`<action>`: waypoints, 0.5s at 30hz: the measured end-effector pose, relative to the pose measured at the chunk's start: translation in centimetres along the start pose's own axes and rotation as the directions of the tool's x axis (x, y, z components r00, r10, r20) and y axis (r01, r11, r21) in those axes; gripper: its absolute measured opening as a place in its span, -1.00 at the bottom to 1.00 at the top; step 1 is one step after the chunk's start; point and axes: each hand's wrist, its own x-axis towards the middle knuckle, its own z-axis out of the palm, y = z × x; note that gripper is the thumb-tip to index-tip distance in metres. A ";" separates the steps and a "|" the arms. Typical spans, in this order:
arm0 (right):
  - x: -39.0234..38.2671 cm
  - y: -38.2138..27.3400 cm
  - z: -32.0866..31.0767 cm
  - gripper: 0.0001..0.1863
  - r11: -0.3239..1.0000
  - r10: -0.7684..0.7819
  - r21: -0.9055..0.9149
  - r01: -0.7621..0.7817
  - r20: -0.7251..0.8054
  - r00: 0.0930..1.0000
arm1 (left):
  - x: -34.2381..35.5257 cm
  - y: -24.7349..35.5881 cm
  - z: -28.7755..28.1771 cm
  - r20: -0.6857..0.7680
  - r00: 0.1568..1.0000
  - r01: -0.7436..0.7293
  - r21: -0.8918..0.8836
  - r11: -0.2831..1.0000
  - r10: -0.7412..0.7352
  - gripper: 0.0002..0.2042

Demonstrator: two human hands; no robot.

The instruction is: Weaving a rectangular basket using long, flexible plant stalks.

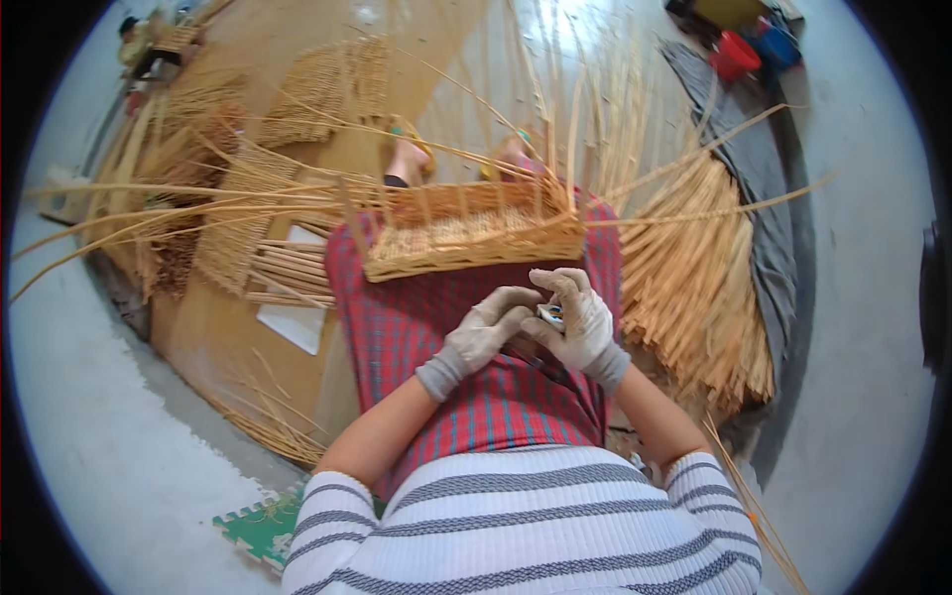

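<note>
A person sits on the floor, seen from above, with a red checked cloth [436, 327] spread over the lap. Both hands wear pale grey work gloves and meet over the cloth, just near of a half-woven rectangular wicker basket [474, 236] that rests on the far end of the lap.

The right hand [580, 319] is clenched around a small object with a metallic glint and a blue spot [551, 316], possibly a small cutter, though it is too covered to be sure. The left hand [486, 329] curls over it from the left, its fingers touching the right hand; whether its grip actually holds the object cannot be told.

Long loose cane stakes [149, 213] spring out of the basket to the left, right and far side. Judging from this, a stake could whip toward the face or snap if the basket tips off the lap, since neither hand steadies it. If the small object has a blade, it could slip against the gloves or the cloth beneath.

A bundle of straw-coloured cane rods [694, 288] lies on the right, over a dark grey cloth [764, 169]. Flat woven panels [317, 94] lie far left. Two feet beyond the basket are mostly hidden by it. Red and blue tubs [752, 50] at the far right are blurred by the lens edge.
</note>
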 end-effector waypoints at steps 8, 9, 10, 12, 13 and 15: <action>13.5 -1.5 -9.6 -0.75 0.843 0.106 -0.538 -0.014 0.140 0.984 | -1.5 13.2 -10.1 -0.253 0.791 -0.427 0.423 0.799 0.557 -0.89; 15.0 -0.3 -11.5 -0.78 0.803 0.197 -0.584 -0.119 0.073 0.978 | -1.4 14.3 -12.2 -0.412 0.680 -0.512 0.325 0.795 0.606 -0.91; 15.7 0.7 -12.6 -0.75 0.767 0.202 -0.615 -0.183 -0.039 0.979 | -1.1 15.7 -14.6 -0.480 0.567 -0.471 0.478 0.742 0.669 -0.89; 17.1 2.7 -13.4 -0.73 0.803 0.002 -0.596 -0.025 -0.040 0.999 | 0.1 16.4 -17.6 -0.444 0.498 -0.267 0.739 0.618 0.745 -0.88; 17.5 3.5 -13.4 -0.74 0.780 -0.017 -0.626 -0.030 -0.068 0.998 | 0.6 16.2 -18.6 -0.429 0.505 -0.084 0.839 0.538 0.748 -0.87; 17.8 4.4 -12.5 -0.75 0.797 -0.154 -0.596 0.092 -0.053 0.987 | 1.5 15.8 -20.0 -0.557 0.508 -0.011 0.758 0.652 0.657 -0.86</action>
